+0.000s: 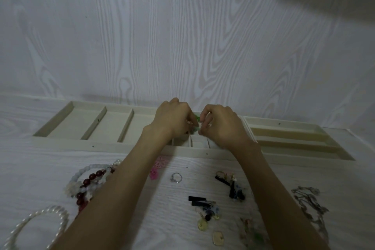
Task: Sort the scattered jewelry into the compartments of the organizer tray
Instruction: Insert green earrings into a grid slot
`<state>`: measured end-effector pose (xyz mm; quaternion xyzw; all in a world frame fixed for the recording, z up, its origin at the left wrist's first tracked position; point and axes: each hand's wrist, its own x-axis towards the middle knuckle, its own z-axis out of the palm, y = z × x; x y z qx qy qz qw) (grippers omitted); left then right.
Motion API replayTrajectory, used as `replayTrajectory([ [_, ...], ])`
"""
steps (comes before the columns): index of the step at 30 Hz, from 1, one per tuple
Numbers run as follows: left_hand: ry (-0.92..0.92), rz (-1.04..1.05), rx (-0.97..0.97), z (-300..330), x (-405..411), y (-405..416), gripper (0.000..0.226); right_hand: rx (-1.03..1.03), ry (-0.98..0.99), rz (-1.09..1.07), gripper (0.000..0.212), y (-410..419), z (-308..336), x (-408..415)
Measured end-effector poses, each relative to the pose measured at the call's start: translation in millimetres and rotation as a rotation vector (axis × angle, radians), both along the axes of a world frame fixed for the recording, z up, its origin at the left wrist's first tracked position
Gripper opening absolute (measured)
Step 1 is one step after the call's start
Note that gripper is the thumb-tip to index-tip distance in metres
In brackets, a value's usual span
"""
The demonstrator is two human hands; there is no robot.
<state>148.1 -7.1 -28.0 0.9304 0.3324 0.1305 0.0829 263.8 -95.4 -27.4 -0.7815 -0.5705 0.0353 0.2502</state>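
Lying nearest on the table (pixel 182 217): one pearl strand (pixel 40 221), one tangle of red and pale beads (pixel 91 180), two clusters of black clips (pixel 203 204), one silver chain (pixel 310 205), a few yellowish pieces too blurred for counting. Sitting further up: one ring (pixel 176 177) and one pink piece (pixel 158 166), both still unsorted. Hovering beyond, over the small middle cells of the tray (pixel 85 144): left hand (pixel 172 119) and right hand (pixel 219 126), fingertips meeting, both pinching one small green piece (pixel 196 118). Risking a slip here, judging by so fine a two-handed pinch: dropping into the wrong cell, or bouncing out. Showing three long cells at left, apparently empty; cell count under the hands not readable.
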Motion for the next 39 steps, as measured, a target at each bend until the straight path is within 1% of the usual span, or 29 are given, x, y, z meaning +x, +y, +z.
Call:
replayTrajectory([
  [4, -0.023, 0.007, 0.003, 2, -1, -1, 0.019, -0.095, -0.025, 0.043, 0.01, -4, 12, 11],
  [7, -0.028, 0.012, 0.013, 1, 2, -1, 0.016, -0.074, -0.117, 0.026, 0.013, -6, 19, 20],
  [10, -0.027, 0.011, 0.007, -1, 4, -1, 0.016, -0.034, -0.158, -0.027, 0.012, -4, 12, 10],
  [16, -0.02, -0.005, -0.049, -4, 4, 2, 0.018, -0.107, -0.226, -0.109, 0.018, 9, -4, 2],
  [19, -0.075, 0.009, -0.104, 1, -1, 4, 0.024, -0.196, -0.198, -0.147, 0.025, 16, 5, 0],
  [22, -0.133, 0.073, -0.06, 8, -7, 7, 0.031, -0.351, -0.209, -0.13, 0.031, 25, 19, -3],
  [25, -0.093, 0.065, -0.051, 9, -6, 5, 0.033, -0.486, -0.255, -0.065, 0.031, 31, 32, -5],
  [28, -0.013, 0.073, -0.077, 4, -1, 2, 0.026, -0.559, -0.311, -0.034, 0.03, 36, 38, -10],
  [30, 0.033, 0.062, -0.071, 0, 1, 2, 0.026, -0.585, -0.306, -0.029, 0.028, 38, 37, -9],
  [33, 0.08, 0.024, -0.071, -2, 1, 3, 0.03, -0.553, -0.248, -0.042, 0.02, 40, 35, -3],
  [35, 0.089, 0.004, -0.073, -1, 1, 4, 0.032, -0.555, -0.248, -0.042, 0.022, 40, 34, -1],
  [36, 0.08, -0.006, -0.073, 0, 0, 4, 0.033, -0.571, -0.244, -0.034, 0.023, 41, 33, -1],
  [38, 0.035, -0.012, -0.083, 2, -1, 3, 0.038, -0.595, -0.233, -0.013, 0.017, 42, 32, 1],
  [39, 0.011, -0.006, -0.082, 3, -2, 3, 0.04, -0.591, -0.218, -0.003, 0.019, 43, 33, 2],
])
